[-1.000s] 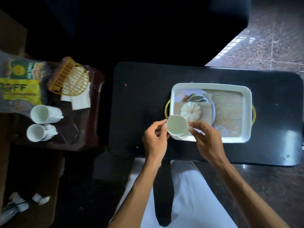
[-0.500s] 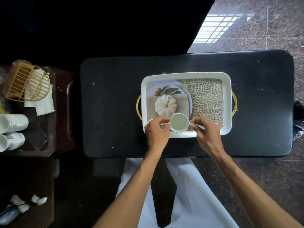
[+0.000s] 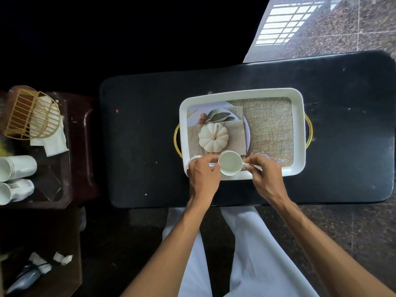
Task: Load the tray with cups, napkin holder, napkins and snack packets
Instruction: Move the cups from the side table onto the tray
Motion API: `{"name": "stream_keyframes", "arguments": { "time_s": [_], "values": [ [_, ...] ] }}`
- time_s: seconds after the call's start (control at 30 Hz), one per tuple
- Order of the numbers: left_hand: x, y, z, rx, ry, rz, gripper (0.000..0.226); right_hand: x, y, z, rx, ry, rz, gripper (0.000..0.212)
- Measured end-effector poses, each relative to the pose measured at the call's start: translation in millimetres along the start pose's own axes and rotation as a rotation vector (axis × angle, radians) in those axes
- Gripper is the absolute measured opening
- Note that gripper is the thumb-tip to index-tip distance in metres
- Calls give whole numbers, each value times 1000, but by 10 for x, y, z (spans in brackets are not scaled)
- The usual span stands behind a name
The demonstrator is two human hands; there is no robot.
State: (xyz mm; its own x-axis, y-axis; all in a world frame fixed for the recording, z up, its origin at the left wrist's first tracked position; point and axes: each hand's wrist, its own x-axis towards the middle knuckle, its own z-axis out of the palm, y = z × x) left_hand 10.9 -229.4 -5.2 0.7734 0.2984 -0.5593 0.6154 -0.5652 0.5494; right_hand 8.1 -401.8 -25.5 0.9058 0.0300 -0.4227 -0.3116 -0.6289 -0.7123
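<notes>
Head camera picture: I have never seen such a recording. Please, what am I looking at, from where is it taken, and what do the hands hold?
There is no machine here. A person wears one camera on the head, so you look down along their arms. The left hand and right hand together hold a white cup, mouth up, at the near side of a white tray on a black table. The right hand pinches the cup's handle. Whether the cup already stands on the tray, I cannot tell. On a brown side table to the left lie two more cups on their sides, a yellow wire napkin holder and white napkins.
</notes>
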Motion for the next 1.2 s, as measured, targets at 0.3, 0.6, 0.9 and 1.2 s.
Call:
{"name": "stream_keyframes", "arguments": {
  "time_s": [0.3,0.6,0.9,1.2],
  "values": [
    [30,19,-2,30,-40,15,18,13,61,18,19,-12,44,8],
    [16,15,-92,-31,-33,-46,17,-14,91,-15,15,-59,5,21],
    [-6,-182,-767,-755,94,-274,16,-66,-525,7,16,33,-118,36],
    [64,-996,-1827,-871,356,-273,20,113,-1395,950,53,-84,-262,34]
  ]
}}
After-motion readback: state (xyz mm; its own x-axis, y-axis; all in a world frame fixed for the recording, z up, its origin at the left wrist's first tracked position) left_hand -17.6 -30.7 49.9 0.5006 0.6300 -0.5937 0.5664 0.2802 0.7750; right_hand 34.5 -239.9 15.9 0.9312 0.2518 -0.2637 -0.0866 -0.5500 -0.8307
